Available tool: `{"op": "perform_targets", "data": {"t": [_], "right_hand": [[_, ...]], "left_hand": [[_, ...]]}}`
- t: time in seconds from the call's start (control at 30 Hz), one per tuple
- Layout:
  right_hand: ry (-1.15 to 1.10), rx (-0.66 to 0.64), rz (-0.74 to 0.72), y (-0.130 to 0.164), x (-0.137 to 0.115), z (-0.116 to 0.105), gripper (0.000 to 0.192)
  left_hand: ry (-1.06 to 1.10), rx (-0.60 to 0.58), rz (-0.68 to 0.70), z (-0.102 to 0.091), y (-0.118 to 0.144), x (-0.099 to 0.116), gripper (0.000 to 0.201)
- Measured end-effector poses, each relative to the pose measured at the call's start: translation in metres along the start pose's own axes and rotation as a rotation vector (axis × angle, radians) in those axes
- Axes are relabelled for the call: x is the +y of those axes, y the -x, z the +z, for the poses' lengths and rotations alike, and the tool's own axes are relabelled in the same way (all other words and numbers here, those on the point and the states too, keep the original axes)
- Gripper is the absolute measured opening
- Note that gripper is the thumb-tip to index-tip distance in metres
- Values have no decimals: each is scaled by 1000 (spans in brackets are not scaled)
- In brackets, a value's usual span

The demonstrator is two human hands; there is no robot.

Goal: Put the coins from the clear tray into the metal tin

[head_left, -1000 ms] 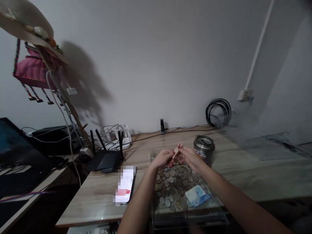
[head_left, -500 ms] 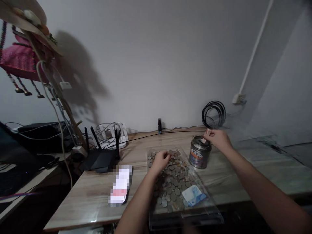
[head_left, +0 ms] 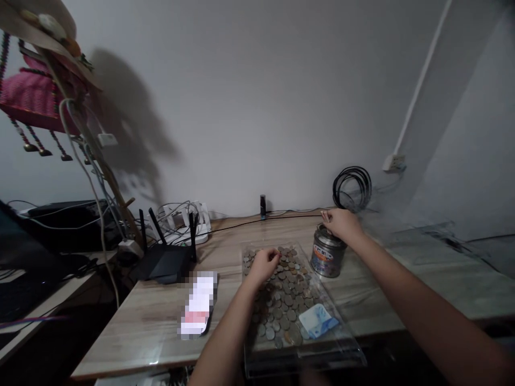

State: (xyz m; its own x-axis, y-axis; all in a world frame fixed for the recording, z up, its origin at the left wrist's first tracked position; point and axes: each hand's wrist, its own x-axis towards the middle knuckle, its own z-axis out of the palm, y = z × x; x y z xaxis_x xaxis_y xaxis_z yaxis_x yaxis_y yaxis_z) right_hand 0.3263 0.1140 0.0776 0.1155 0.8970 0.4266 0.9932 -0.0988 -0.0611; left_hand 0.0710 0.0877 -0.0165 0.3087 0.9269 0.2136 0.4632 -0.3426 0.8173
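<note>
Wooden desk (head_left: 153, 321) with pale grain fills the lower half of the frame, set against a plain grey wall (head_left: 249, 96). A clear tray (head_left: 341, 351) sits at lower centre, covered in coins (head_left: 281, 305), with a folded blue note (head_left: 317, 321) at its lower right. Left hand (head_left: 263, 265) rests on the coins at the tray's upper left, fingers curled loosely; whether it pinches a coin cannot be told. Right hand (head_left: 341, 224) sits on top of the tin (head_left: 326, 257), just right of the tray's upper edge, fingers bent down over the lid; anything held is hidden. A phone (head_left: 198, 311) lies left of the tray, a black router (head_left: 164, 260) above it, and a white power strip (head_left: 189, 228) with cables behind that. Coiled black cable (head_left: 352, 187) hangs on the wall right of centre, a wall socket (head_left: 392, 162) further right. Pink bag (head_left: 28, 99) and straw hat (head_left: 36, 24) hang at upper left. Room is dim.
</note>
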Motion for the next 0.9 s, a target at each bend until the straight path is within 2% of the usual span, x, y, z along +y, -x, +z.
{"op": "perform_targets", "data": {"t": [0.2, 0.37, 0.5, 0.6, 0.73, 0.8, 0.87, 0.9], "right_hand": [[-47, -25, -26, 2, 6, 5, 15], [-54, -71, 21, 2, 5, 1, 27], [-31, -155, 58, -4, 1, -4, 26], [-14, -152, 95, -1, -1, -3, 25], [-43, -72, 95, 11, 0, 2, 37], [-89, 43, 37, 19, 2, 2, 45], [-98, 140, -53, 28, 5, 0, 42], [-77, 145, -100, 32, 6, -1, 39]], "left_hand": [[-32, 25, 20, 2, -4, -8, 20], [-53, 38, 53, 1, -3, -6, 18], [-68, 45, 38, -1, -1, -3, 18], [-56, 50, 37, -1, -1, -3, 17], [-55, 54, 44, 0, -1, -6, 16], [-49, 51, 43, 1, -2, -7, 17], [-46, 49, 45, 1, -2, -7, 19], [-47, 45, 48, 1, -2, -6, 19]]}}
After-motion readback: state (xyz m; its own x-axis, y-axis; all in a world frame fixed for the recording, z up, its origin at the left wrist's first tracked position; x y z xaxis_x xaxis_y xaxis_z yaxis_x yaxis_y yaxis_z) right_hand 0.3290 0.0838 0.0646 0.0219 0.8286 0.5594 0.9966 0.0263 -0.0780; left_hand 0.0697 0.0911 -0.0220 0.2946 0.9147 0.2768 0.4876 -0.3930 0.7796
